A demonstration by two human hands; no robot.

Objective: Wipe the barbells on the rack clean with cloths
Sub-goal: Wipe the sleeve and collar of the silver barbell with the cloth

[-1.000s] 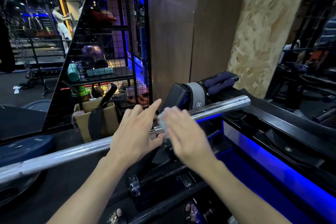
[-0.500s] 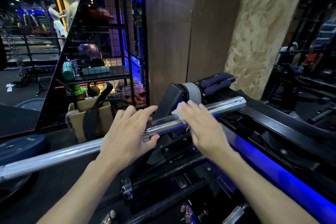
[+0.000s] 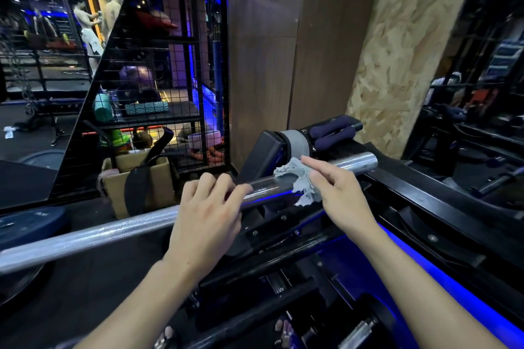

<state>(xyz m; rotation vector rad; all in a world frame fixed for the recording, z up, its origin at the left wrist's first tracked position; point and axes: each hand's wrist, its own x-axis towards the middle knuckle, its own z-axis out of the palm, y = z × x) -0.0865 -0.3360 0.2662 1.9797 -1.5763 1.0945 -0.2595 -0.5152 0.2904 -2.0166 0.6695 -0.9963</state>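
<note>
— Gripped by what is the cloth point(image 3: 301, 182)?

— It is pinched by the right hand point(image 3: 338, 198), thumb below and curled fingers above, with the index finger point(image 3: 313, 163) stretched out over the top. The crumpled grey fabric is draped over the barbell point(image 3: 136, 225) and is pressed against the smooth chrome sleeve near its right end.

— And the other grip?

— No clench is shown by the left hand point(image 3: 205, 219). It is laid on the bar just left of the cloth, fingers straight and spread over the metal where the knurled shaft meets the sleeve. Nothing is held in it.

— Where is the barbell placed?

— It is laid across the black rack point(image 3: 419, 201), running from the near left to the far right, its end point(image 3: 368, 160) passing beside a padded black block with a grey strap point(image 3: 295, 140).

— What is seen around it?

— A wire-mesh shelf point(image 3: 158, 88) with gym gear is seen at the far left, a cardboard box point(image 3: 136, 178) on the floor before it, a dark weight plate point(image 3: 28, 224) at the near left, and a chipboard wall point(image 3: 397, 45) at the far right.
</note>
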